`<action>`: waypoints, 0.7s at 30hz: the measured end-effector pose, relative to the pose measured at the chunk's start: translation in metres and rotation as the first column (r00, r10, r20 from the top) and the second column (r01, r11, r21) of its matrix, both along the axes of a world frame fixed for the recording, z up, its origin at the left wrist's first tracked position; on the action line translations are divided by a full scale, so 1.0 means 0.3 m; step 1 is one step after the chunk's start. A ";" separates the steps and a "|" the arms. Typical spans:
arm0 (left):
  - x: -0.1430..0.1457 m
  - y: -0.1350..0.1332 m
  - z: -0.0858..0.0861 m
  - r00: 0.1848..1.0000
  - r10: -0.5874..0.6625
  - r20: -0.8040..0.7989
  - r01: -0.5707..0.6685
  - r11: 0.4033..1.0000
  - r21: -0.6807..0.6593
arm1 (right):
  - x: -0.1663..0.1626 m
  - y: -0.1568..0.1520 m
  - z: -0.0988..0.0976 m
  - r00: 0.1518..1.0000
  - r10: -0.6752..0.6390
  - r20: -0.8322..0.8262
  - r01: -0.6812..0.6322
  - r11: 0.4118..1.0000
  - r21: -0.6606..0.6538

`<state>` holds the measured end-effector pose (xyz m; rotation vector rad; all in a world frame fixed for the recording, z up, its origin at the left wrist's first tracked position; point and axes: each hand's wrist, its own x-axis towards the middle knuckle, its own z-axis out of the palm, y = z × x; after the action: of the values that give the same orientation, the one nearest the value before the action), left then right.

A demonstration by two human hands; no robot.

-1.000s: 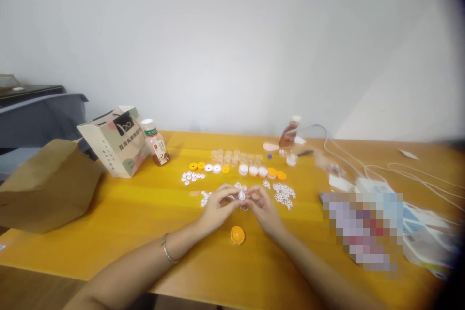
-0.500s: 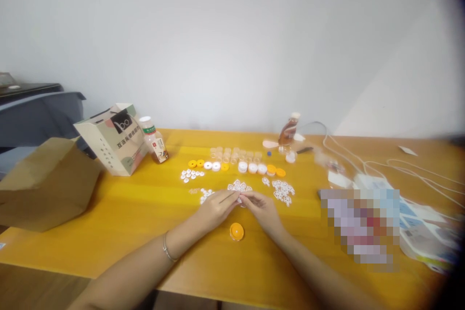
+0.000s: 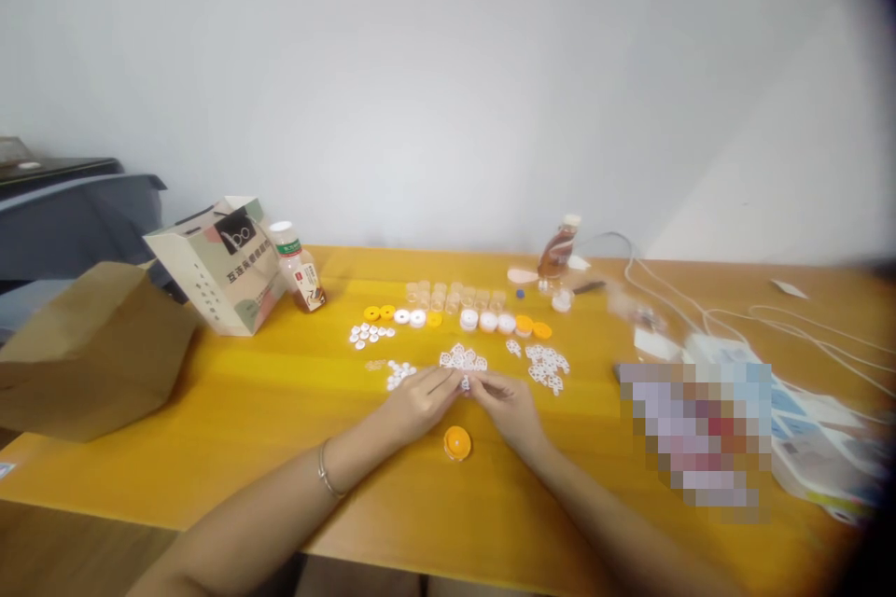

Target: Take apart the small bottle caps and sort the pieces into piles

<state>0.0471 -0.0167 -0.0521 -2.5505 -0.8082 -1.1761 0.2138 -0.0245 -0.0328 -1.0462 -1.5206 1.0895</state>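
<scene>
My left hand [image 3: 420,403] and my right hand [image 3: 508,403] meet over the yellow table [image 3: 280,429], fingertips pinched together on a small white disc [image 3: 465,382]. A bracelet circles my left wrist. An orange cap [image 3: 456,442] lies on the table just below my hands. Beyond my fingertips lies a cluster of small white pieces [image 3: 462,359], with more white pieces [image 3: 547,366] to the right and others [image 3: 399,375] to the left.
A row of yellow, white and orange caps [image 3: 462,321] and clear little vials [image 3: 455,297] lies farther back. A paper gift bag [image 3: 220,266], a drink bottle [image 3: 298,269] and a brown bag [image 3: 91,350] stand left. A tilted bottle [image 3: 556,252], white cables [image 3: 735,322] and papers are right.
My hands have dropped from a little above the table down to its surface, still pinched on the small white disc. The view shifted slightly.
</scene>
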 end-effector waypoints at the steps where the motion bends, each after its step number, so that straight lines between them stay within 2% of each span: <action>1: 0.000 0.000 0.000 1.000 -0.006 0.006 0.006 1.000 -0.003 | 0.002 0.000 0.001 1.000 -0.004 0.001 0.004 1.000 -0.008; 4: -0.004 0.001 0.002 0.997 -0.046 0.067 0.049 0.998 -0.046 | 0.007 0.005 -0.005 0.999 -0.027 -0.032 0.025 0.997 -0.068; 7: -0.007 0.000 0.007 0.974 -0.090 0.210 0.132 0.971 -0.199 | 0.006 0.014 -0.015 0.990 -0.048 -0.133 0.027 0.987 -0.158; 9: -0.005 -0.005 0.010 0.939 -0.072 0.336 0.196 0.915 -0.352 | 0.005 0.017 -0.017 0.975 -0.042 -0.220 -0.006 0.977 -0.213; 12: 0.005 -0.016 0.008 0.868 0.002 0.497 0.297 0.799 -0.523 | 0.005 0.015 -0.011 0.952 -0.032 -0.305 -0.053 0.963 -0.266; 15: 0.014 -0.022 0.004 0.816 0.059 0.574 0.354 0.734 -0.579 | 0.008 0.011 -0.002 0.938 -0.035 -0.345 -0.074 0.952 -0.297; 21: 0.015 -0.017 0.004 0.798 0.080 0.597 0.379 0.703 -0.601 | 0.009 0.011 0.000 0.916 -0.022 -0.400 -0.117 0.941 -0.319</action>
<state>0.0516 -0.0219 -0.0508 -2.8688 -1.4335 -2.1383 0.2166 -0.0213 -0.0327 -0.9381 -1.0566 1.5340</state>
